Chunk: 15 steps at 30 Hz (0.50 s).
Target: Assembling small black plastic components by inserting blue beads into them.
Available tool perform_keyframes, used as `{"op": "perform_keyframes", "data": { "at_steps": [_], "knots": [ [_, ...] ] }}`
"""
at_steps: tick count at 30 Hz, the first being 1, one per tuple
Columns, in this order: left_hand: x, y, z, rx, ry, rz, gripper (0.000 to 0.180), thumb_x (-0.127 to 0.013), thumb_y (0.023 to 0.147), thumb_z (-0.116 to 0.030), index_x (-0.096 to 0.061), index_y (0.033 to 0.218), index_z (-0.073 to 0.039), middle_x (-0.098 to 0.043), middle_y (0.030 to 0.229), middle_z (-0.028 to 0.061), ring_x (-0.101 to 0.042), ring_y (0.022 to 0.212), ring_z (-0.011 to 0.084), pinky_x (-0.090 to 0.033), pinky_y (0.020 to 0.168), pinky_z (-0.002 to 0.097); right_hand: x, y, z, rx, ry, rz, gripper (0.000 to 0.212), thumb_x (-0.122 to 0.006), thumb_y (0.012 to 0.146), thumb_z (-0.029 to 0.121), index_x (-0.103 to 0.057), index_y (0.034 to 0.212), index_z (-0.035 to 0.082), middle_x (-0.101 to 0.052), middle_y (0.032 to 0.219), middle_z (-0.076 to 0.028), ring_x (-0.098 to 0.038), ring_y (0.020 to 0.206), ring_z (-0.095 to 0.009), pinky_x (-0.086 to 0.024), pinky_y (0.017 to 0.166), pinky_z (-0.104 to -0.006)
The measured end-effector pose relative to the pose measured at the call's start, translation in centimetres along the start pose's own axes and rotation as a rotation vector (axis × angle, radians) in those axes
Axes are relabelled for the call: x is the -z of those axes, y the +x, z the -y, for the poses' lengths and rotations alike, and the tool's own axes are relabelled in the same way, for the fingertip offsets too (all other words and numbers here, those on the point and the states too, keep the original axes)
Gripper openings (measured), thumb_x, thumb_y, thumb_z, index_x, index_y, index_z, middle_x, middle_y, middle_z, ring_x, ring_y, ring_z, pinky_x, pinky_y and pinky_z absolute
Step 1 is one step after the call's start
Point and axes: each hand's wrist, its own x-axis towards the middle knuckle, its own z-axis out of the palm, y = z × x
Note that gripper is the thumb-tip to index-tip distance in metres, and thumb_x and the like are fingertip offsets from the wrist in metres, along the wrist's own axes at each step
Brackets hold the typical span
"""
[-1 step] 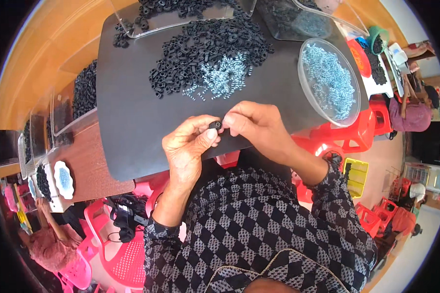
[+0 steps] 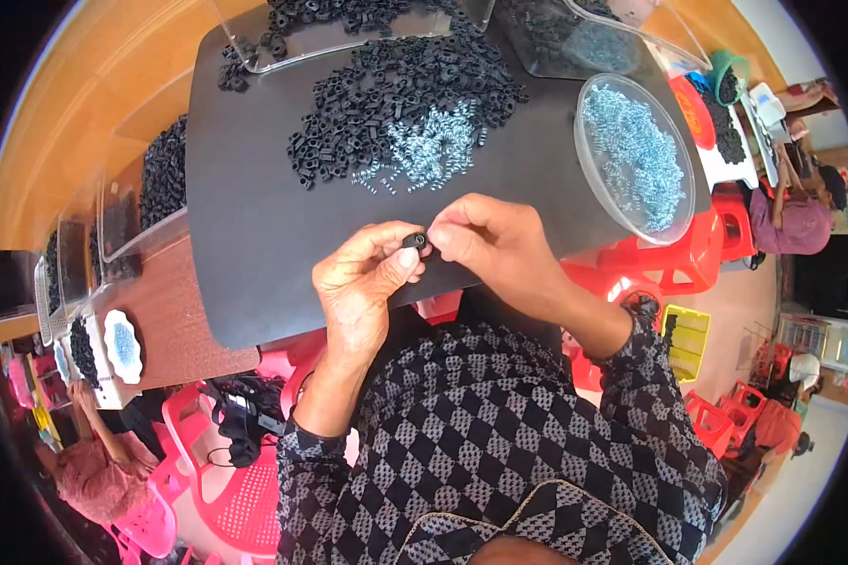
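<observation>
My left hand (image 2: 360,278) pinches a small black hollow plastic part (image 2: 415,241) between thumb and fingers, its round opening facing up. Close beside that part is my right hand (image 2: 493,240), thumb and fingertips pressed together. Whatever those fingertips may hold is too small or hidden to make out. Beyond my hands, a loose pile of small metal springs (image 2: 433,151) lies against a wide heap of black plastic parts (image 2: 386,89). Many more springs fill a round clear plastic tub (image 2: 584,160) at the right of the dark tabletop (image 2: 254,235).
Clear bins (image 2: 349,47) stand along the table's far edge. Red plastic stools (image 2: 674,259) are at the right, and a pink-red chair (image 2: 240,499) is at the lower left. Other people (image 2: 104,476) sit at tables on both sides. A yellow crate (image 2: 690,341) rests on the floor.
My right fingertips have shifted very slightly beside the black part. My left hand keeps its grip, and the piles stay as they were.
</observation>
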Motion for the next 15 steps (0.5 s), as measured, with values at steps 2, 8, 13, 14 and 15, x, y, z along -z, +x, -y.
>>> {"op": "perform_keyframes", "data": {
  "at_steps": [2,8,13,14,15],
  "knots": [
    [0.0,-0.1,0.0,0.009,-0.014,0.006,0.019,-0.064,0.081,0.001,-0.065,0.1,0.003,-0.064,0.085,0.0066,-0.06,0.072,0.0118,-0.051,0.066,0.0224,-0.3,-0.2,0.3,0.142,-0.171,-0.05,0.014,-0.06,0.084,0.011,-0.061,0.082,-0.003,-0.061,0.073,-0.006,-0.055,0.063,-0.011,-0.045,0.057,-0.0268],
    [-0.2,-0.1,0.1,0.004,-0.044,-0.04,0.02,-0.064,0.08,0.004,-0.064,0.1,0.005,-0.065,0.085,0.009,-0.06,0.069,0.0129,-0.051,0.065,0.0235,-0.5,-0.2,1.3,-0.025,-0.031,-0.021,0.009,-0.063,0.08,0.009,-0.062,0.082,0.0,-0.06,0.071,-0.01,-0.058,0.065,-0.014,-0.046,0.058,-0.0286],
    [-0.4,0.1,-0.6,0.068,-0.127,-0.039,0.021,-0.065,0.079,0.001,-0.062,0.099,0.007,-0.066,0.085,0.0151,-0.061,0.068,0.0164,-0.051,0.064,0.0263,1.7,0.6,-0.1,0.156,-0.377,-0.078,0.009,-0.063,0.083,0.008,-0.062,0.088,0.0,-0.061,0.081,-0.007,-0.057,0.071,-0.011,-0.045,0.062,-0.0244],
    [-0.3,0.0,-0.5,0.047,-0.11,-0.03,0.021,-0.066,0.079,0.001,-0.062,0.099,0.007,-0.066,0.084,0.0151,-0.061,0.067,0.0163,-0.051,0.064,0.0265,2.5,1.1,-0.5,0.252,-0.502,-0.153,0.009,-0.064,0.082,0.007,-0.062,0.088,0.001,-0.06,0.081,-0.008,-0.057,0.07,-0.013,-0.045,0.061,-0.0251],
    [-0.4,-0.1,-0.4,0.026,-0.094,-0.024,0.021,-0.066,0.079,0.0,-0.062,0.099,0.007,-0.066,0.084,0.0151,-0.061,0.067,0.0163,-0.051,0.064,0.0266,3.6,1.7,-0.9,0.324,-0.593,-0.25,0.01,-0.065,0.079,0.006,-0.062,0.087,0.001,-0.059,0.079,-0.009,-0.057,0.069,-0.016,-0.045,0.061,-0.0267]
  ]
}}
